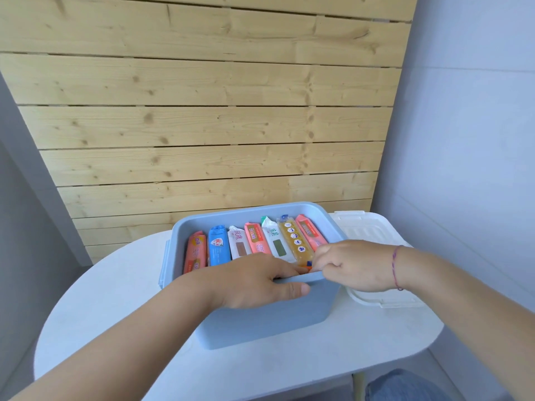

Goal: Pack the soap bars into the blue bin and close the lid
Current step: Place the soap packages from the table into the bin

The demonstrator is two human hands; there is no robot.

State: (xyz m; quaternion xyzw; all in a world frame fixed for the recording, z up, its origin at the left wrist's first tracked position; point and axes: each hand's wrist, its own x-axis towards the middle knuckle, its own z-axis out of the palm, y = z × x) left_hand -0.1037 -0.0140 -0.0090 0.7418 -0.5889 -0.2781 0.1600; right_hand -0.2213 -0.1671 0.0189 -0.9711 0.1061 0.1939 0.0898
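1. Soap bars (254, 241) stand on edge in a tight row inside the blue bin (260, 319), which sits in the middle of the white table (115, 299); seven wrapped bars show, in orange, blue, white, pink and amber.
2. The left hand (254, 282) hooks over the bin's near rim, thumb outside and fingers inside; whether those fingers grip a bar I cannot tell.
3. The right hand (356, 264) is curled and pinches something small and orange at the near right corner, probably another bar's end.
4. Risk: wedging that last bar into so full a row could buckle its wrapper or push neighbours up above the rim.
5. Risk: any bar standing proud would keep the white lid (373, 235), lying just right of the bin, from seating.
6. Risk: pushing hard near one wall could slide or tip the bin on the smooth table if the left hand lets go.
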